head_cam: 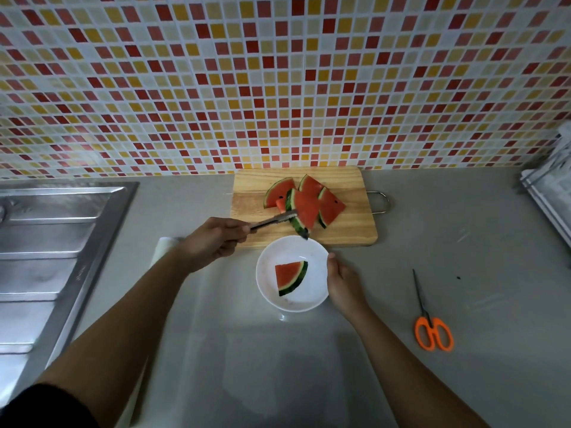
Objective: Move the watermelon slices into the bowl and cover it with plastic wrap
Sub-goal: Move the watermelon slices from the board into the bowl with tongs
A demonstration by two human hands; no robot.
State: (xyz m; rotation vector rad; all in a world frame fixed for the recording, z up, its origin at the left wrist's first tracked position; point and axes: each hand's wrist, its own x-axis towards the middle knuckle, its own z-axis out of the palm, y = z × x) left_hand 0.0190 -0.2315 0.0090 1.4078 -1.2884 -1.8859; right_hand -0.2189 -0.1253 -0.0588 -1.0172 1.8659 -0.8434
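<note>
Grey kitchen countertop [432, 242] below a wall of red, yellow and cream mosaic tiles [278, 88]. Left hand [216, 239] curled tight round slim metal tongs [273, 220], tong tips pressed together on a red watermelon wedge with striped green rind [304, 211], rind end reaching over the far rim of the white round bowl [262, 273]. Right hand [343, 285] clasping that bowl at its right side, thumb hooked over the rim. Inside the bowl, a second watermelon wedge [290, 277] lying flat. Just behind the bowl, a pale wooden cutting board [355, 230] with a wire handle, three further wedges [330, 208] overlapping near its far edge. Glossy clear film [278, 381] spread under the bowl and toward the near edge, a white roll end [165, 242] showing behind the left wrist. Orange-handled scissors [432, 332] well apart to the right, a wide stretch of counter between them and the right hand. Steel sink drainboard [55, 236] along the left edge. At the far right, a white rack [550, 193] with printed sheets, print too blurred to read.
</note>
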